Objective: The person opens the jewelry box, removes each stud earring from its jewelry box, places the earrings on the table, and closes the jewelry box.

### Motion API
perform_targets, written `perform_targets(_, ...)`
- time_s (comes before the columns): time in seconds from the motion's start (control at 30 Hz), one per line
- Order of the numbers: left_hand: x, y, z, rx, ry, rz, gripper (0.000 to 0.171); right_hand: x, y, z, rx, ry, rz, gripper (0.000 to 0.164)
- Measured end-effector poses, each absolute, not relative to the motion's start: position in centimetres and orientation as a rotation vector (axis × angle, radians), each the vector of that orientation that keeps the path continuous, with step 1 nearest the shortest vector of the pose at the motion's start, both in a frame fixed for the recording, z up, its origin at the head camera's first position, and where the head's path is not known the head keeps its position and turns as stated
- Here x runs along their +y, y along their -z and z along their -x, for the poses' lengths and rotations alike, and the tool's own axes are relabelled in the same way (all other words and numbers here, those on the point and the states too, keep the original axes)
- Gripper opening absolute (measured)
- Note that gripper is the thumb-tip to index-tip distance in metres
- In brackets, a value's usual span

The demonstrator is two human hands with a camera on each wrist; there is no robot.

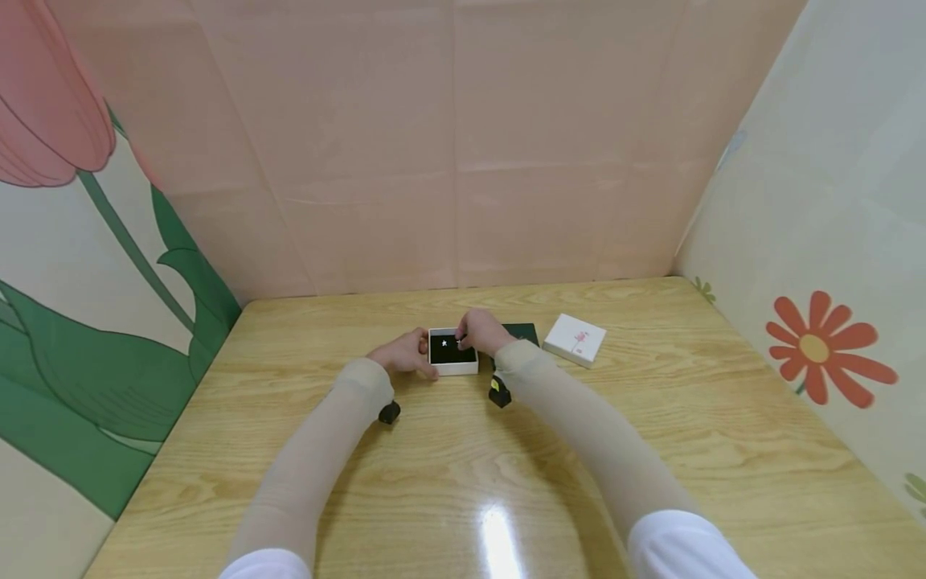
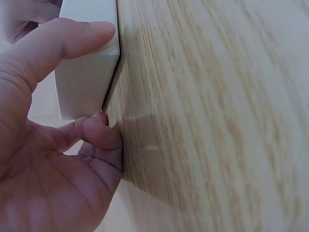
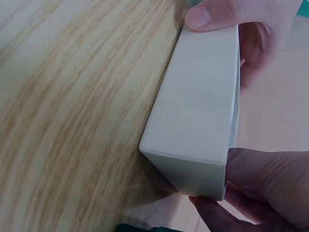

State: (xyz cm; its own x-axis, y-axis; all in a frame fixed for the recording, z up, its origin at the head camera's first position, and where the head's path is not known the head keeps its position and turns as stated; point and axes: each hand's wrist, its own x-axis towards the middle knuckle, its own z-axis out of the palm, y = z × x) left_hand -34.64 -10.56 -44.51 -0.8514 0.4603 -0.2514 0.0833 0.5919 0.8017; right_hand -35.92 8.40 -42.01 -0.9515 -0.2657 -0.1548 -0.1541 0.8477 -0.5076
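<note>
A small white box (image 1: 457, 369) with a black insert (image 1: 443, 355) rests on the table. On the insert sits a tiny silvery star-shaped piece (image 1: 444, 343). My left hand (image 1: 405, 354) grips the box at its left end; in the left wrist view the thumb (image 2: 91, 38) presses the box's near wall and the other fingers are curled by its end. My right hand (image 1: 481, 331) reaches over the box's right part, and its fingertips pinch a second small silvery piece at the insert. In the right wrist view the right hand (image 3: 270, 183) is at the box's end, its fingertips partly hidden.
A dark green flat item (image 1: 524, 331) lies behind my right wrist, partly hidden. Right of it is a white box lid (image 1: 575, 339) with pink print. The wood-grain table (image 1: 434, 474) meets a pink backdrop (image 1: 456, 201) behind and printed side panels left and right.
</note>
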Motion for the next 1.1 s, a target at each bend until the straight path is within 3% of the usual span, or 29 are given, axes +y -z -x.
perform_targets(1.1, -10.51, 44.38, 34.57, 2.401, -1.139, -0.417, 0.072, 8.54, 42.15, 36.18, 2.856, 0.708, 0.389, 0.006)
